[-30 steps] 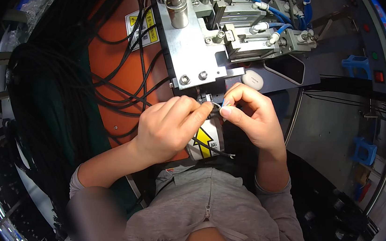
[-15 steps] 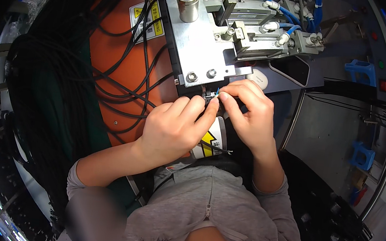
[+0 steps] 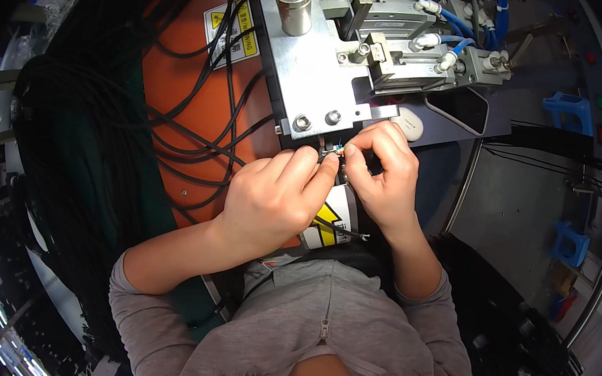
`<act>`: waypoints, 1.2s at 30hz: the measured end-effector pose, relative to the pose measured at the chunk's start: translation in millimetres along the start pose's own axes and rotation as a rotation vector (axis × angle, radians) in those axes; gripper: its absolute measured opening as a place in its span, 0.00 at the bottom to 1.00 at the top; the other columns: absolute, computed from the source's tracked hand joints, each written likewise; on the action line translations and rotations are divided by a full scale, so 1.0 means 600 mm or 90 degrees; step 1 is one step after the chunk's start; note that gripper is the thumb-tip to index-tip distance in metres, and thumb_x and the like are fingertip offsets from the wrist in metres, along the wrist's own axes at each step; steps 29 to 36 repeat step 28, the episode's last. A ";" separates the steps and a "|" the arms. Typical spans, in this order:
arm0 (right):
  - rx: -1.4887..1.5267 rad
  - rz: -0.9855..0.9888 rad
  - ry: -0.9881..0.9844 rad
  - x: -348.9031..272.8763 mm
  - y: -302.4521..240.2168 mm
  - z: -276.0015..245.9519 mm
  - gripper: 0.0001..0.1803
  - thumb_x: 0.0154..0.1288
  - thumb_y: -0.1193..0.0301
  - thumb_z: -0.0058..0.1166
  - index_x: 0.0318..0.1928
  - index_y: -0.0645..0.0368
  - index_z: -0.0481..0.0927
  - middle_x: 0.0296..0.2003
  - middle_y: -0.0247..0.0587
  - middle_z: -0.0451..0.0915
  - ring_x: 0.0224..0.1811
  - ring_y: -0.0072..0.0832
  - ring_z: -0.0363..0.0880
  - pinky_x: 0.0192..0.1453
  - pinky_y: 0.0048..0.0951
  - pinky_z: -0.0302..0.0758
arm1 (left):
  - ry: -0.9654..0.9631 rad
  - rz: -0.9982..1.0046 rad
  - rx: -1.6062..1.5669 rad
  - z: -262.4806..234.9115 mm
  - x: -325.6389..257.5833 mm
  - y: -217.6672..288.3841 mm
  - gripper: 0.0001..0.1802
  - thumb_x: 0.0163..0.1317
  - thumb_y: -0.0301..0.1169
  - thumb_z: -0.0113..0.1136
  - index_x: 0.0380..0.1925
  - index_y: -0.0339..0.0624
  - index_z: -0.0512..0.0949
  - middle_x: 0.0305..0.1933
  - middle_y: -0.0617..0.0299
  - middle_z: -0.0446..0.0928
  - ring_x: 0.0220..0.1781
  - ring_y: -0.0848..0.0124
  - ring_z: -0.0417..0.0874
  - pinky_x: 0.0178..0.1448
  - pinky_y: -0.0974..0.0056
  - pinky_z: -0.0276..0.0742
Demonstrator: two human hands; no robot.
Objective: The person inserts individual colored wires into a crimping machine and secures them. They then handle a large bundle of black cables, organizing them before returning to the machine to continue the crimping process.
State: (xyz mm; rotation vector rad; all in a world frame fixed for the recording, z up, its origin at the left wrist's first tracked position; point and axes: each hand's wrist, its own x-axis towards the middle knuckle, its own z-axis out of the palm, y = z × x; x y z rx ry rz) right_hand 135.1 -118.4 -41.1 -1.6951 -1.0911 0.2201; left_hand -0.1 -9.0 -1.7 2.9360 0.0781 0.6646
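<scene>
Thin coloured wires (image 3: 339, 149) show at the front edge of a metal machine fixture (image 3: 312, 79), partly hidden by my fingertips. My right hand (image 3: 389, 171) comes from the right and pinches these wires between thumb and forefinger. My left hand (image 3: 271, 192) is closed beside it, with its thumb tip touching near the wires; what its fingers hold is hidden. A black cable (image 3: 341, 229) with a stripped end emerges from beneath my left hand and lies across a white and yellow label (image 3: 332, 219).
Pneumatic cylinders (image 3: 402, 66) with blue hoses stand on the fixture. Loose black cables (image 3: 195, 144) spread over the orange surface (image 3: 172, 86) at left. A white rounded case (image 3: 407, 124) and a phone-like flat device (image 3: 463, 110) lie at right, with blue stools (image 3: 570, 110) beyond.
My right hand has shifted slightly left and down, and more of the coloured wires shows between the fingertips. The left hand has hardly moved. The whole view has shifted a little.
</scene>
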 end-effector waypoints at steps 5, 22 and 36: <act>0.143 0.204 -0.026 -0.007 0.002 0.000 0.03 0.51 0.80 0.55 0.27 0.66 0.75 0.24 0.40 0.74 0.27 0.27 0.73 0.33 0.27 0.70 | 0.044 -0.001 -0.015 0.007 0.005 -0.006 0.09 0.48 0.25 0.61 0.32 0.39 0.80 0.22 0.68 0.64 0.22 0.77 0.72 0.21 0.72 0.65; -0.022 0.010 0.001 0.000 0.002 -0.005 0.04 0.48 0.81 0.59 0.27 0.63 0.79 0.26 0.41 0.78 0.30 0.35 0.77 0.36 0.29 0.73 | -0.067 -0.022 0.088 -0.025 0.002 0.007 0.09 0.49 0.27 0.61 0.33 0.40 0.81 0.24 0.69 0.69 0.21 0.78 0.71 0.25 0.71 0.62; 0.075 0.100 -0.050 0.008 0.018 -0.045 0.03 0.54 0.79 0.59 0.32 0.63 0.82 0.29 0.40 0.81 0.31 0.26 0.80 0.38 0.25 0.74 | -0.160 -0.030 0.231 -0.038 -0.005 0.018 0.07 0.51 0.23 0.61 0.32 0.36 0.80 0.21 0.69 0.65 0.21 0.80 0.71 0.25 0.73 0.63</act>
